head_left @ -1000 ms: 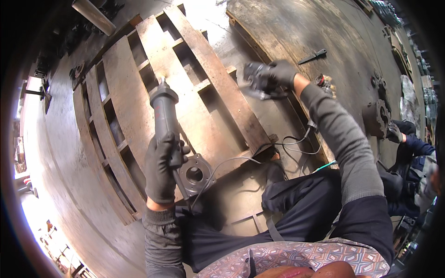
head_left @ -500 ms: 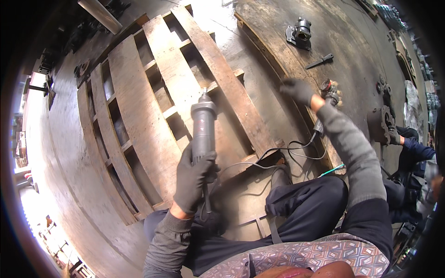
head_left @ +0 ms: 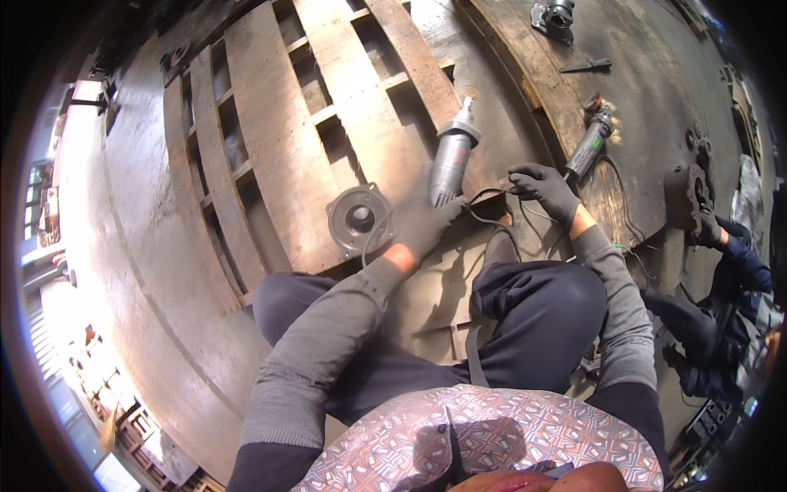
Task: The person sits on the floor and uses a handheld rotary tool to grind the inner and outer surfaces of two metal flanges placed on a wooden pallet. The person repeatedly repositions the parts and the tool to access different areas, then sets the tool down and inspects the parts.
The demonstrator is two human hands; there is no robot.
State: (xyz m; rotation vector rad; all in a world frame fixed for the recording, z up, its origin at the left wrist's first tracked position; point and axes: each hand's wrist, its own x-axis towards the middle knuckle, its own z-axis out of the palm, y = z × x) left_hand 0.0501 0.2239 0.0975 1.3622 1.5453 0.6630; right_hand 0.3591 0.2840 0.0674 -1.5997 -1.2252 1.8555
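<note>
My left hand (head_left: 422,221), in a dark glove, is closed round the rear of a grey die grinder (head_left: 452,160). The tool tilts to the upper right, and its tip (head_left: 467,105) points away from me over the pallet. To the right, my gloved right hand (head_left: 548,193) has its fingers curled on a dark power cord (head_left: 490,193) that loops between the hands. Beside my left wrist, a round metal flange (head_left: 359,220) with a central hole lies at the pallet's near edge. An angle grinder (head_left: 587,152) rests beyond my right hand on a wooden board.
The slatted wooden pallet (head_left: 262,123) has open gaps between its planks. On the right-hand board (head_left: 648,102) are a metal housing (head_left: 557,18) and a dark slim tool (head_left: 586,66). Another person's gloved hand (head_left: 710,225) holds a round metal part (head_left: 683,197) at far right.
The view has shifted. My left hand has swung the die grinder to the right. My right hand has drawn back from beside the angle grinder to the cord. The flange now shows.
</note>
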